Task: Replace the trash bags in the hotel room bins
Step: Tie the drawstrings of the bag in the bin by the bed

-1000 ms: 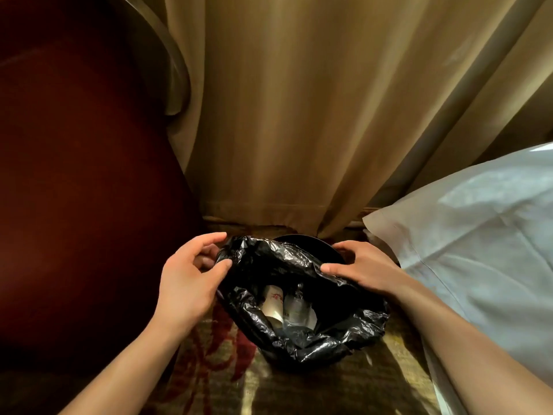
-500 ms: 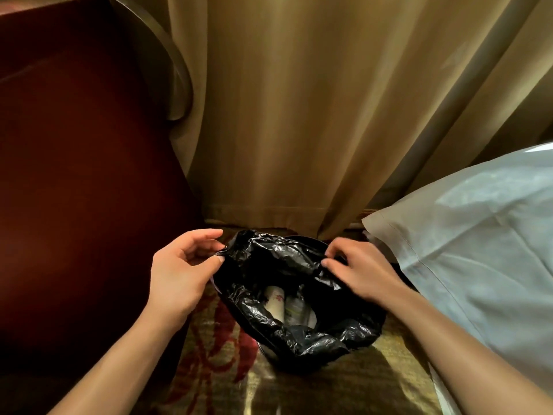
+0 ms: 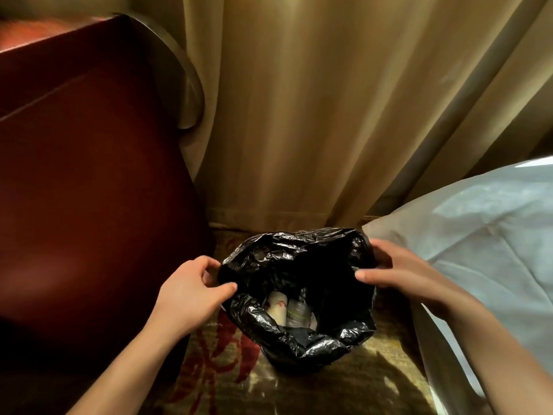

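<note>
A crinkled black trash bag [image 3: 269, 327] lines a small bin on the carpet, its mouth spread wide. Inside lie a white paper cup [image 3: 276, 307] and a plastic bottle [image 3: 296, 313]. My left hand [image 3: 191, 292] pinches the bag's left rim between thumb and fingers. My right hand [image 3: 401, 272] grips the right rim, thumb over the edge. The bin itself is hidden under the bag.
A dark red armchair [image 3: 89, 190] stands close on the left. Beige curtains [image 3: 314, 115] hang right behind the bin. A white bed sheet [image 3: 478, 241] crowds the right side. Patterned carpet [image 3: 227, 378] lies in front.
Both hands have pulled the bag's rim outward, the right one moving to the far right edge. The bag's mouth now stands wider and covers the bin's back rim.
</note>
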Tool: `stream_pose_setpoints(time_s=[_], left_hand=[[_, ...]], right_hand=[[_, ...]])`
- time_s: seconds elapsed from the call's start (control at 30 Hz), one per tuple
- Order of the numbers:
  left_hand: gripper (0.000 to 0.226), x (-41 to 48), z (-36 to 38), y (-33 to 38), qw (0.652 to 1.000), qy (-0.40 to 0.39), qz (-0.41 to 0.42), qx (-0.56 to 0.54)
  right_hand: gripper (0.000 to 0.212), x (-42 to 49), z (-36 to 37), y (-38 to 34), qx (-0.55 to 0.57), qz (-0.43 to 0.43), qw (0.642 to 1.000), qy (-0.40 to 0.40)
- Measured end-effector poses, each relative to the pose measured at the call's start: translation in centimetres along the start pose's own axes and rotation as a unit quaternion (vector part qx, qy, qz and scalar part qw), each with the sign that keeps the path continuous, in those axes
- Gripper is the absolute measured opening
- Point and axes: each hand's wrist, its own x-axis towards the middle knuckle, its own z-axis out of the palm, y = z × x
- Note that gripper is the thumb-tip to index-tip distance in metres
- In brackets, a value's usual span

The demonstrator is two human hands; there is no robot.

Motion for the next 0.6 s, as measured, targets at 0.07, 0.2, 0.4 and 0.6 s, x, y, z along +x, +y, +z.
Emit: stream_pose_setpoints(time_s=[0.07, 0.2, 0.4, 0.6], left_hand=[[0.026, -0.3, -0.2, 0.0, 0.999, -0.030, -0.008, 0.043], [0.034, -0.3, -0.6, -1.0, 0.995, -0.032, -0.011, -0.089], [0.039, 0.1, -0.7, -0.4, 0.957, 0.082, 0.059, -0.273], [0.043, 0.6, 0.4, -0.3, 0.959, 0.070, 0.085, -0.262]], right_hand=[[0.032, -0.5, -0.5, 0.2, -0.037, 0.009, 0.998, -0.055], [0.021, -0.3, -0.6, -0.4, -0.145, 0.031, 0.988, 0.035], [0.024, -1.7, -1.4, -1.9, -0.005, -0.008, 0.975, 0.222], [0.056, -3.2, -3.0, -1.5, 0.016, 0.030, 0.997, 0.063]])
